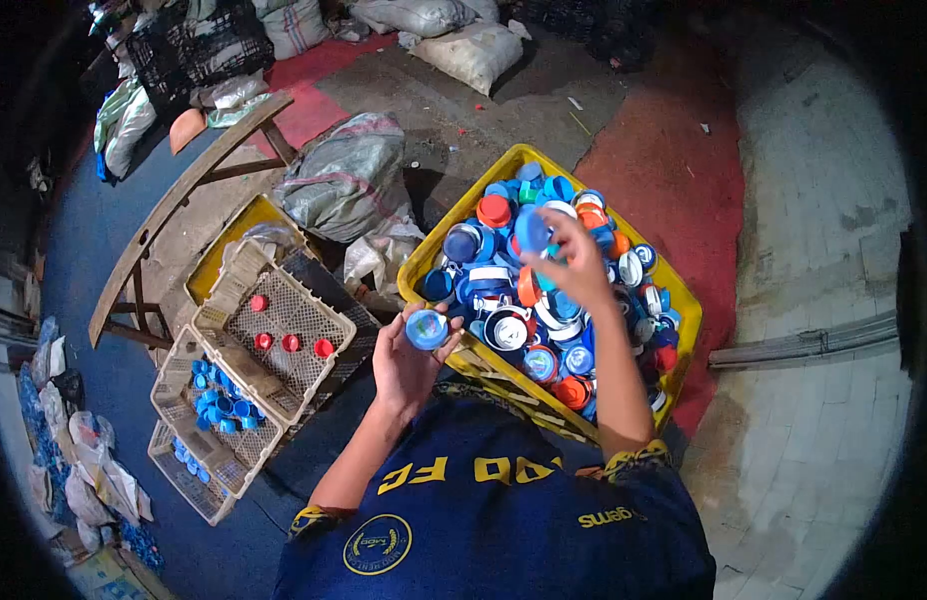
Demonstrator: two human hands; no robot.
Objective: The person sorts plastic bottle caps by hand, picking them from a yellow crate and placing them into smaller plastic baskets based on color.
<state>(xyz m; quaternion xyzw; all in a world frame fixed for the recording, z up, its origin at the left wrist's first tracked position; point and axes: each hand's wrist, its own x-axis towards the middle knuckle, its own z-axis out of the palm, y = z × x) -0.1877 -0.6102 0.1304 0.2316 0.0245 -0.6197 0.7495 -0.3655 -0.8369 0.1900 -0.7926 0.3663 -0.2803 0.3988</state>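
Observation:
My left hand (396, 362) is near the left corner of the yellow crate (464, 213), palm up, fingers curled around a round blue cap (427, 329) with a printed top. Above the crate's middle, my right hand (576, 262) is slightly blurred. It pinches a plain blue cap (532, 230) between thumb and fingers. Beneath it the crate is heaped with plastic caps and lids, mostly blue and white. A red cap (494, 211) and an orange-red cap (571, 393) show among them, and a white lid (507, 329) lies close to my left hand.
At left, a beige crate (284, 290) holds several red caps; another below it (174, 385) holds blue caps. A curved wooden bench (174, 200) stands behind them. A grey sack (349, 175) sits beside the yellow crate. More sacks (474, 55) lie at the back.

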